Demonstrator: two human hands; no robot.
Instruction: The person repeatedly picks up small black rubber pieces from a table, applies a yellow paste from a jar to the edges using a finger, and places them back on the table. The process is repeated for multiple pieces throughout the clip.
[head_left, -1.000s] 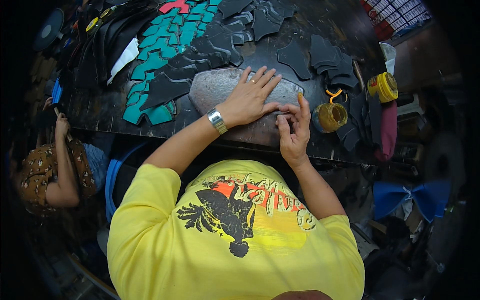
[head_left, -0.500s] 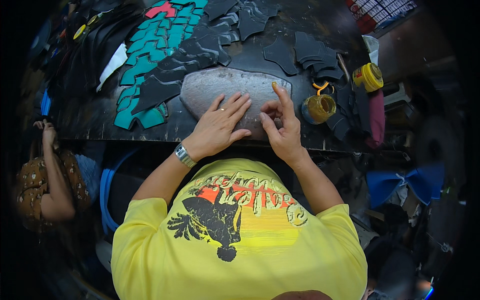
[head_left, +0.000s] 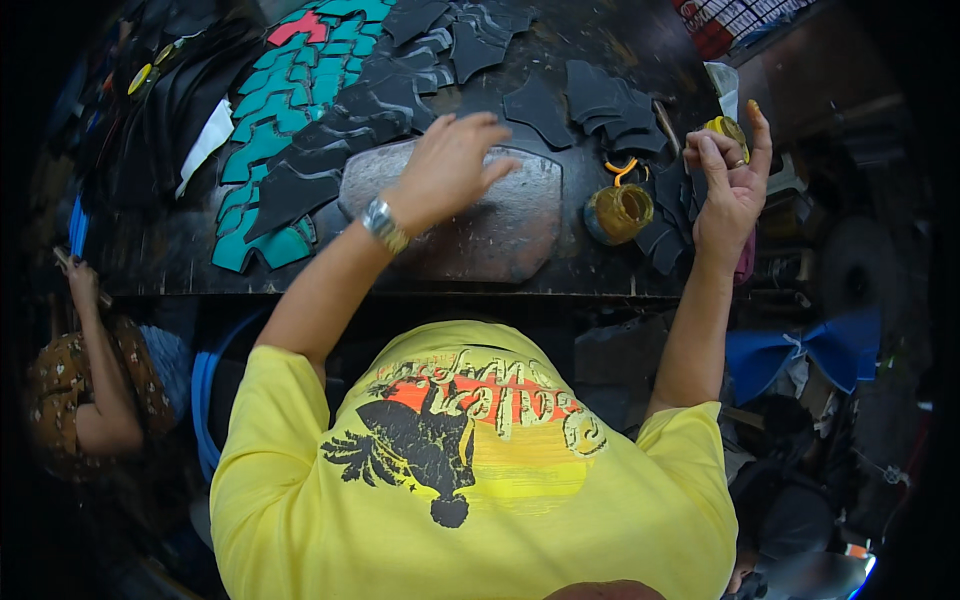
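Observation:
My left hand [head_left: 452,165], with a watch on the wrist, hovers over the far part of a worn grey-brown board [head_left: 505,230]. Its fingers are stretched out, slightly blurred, and hold nothing. To the right, past the open jar [head_left: 619,214] of yellowish-brown paste, my right hand [head_left: 730,185] is raised with the index finger and thumb extended and the other fingers curled. Yellowish residue coats the index fingertip. Black cut pieces [head_left: 320,175] lie overlapped beside the board's left, and a single black piece [head_left: 540,110] rests beyond it.
Teal cut pieces [head_left: 275,245] run along the left, with a red-pink piece [head_left: 300,28] at the far end. More black pieces [head_left: 615,105] and orange loop handles [head_left: 626,168] lie near the jar. A yellow tub [head_left: 724,126] is partly behind my right hand. Another person [head_left: 110,385] sits at left.
My left hand has lifted off the board and moved farther away. My right hand has swung from above the board to the right, beyond the jar. The board now shows bare.

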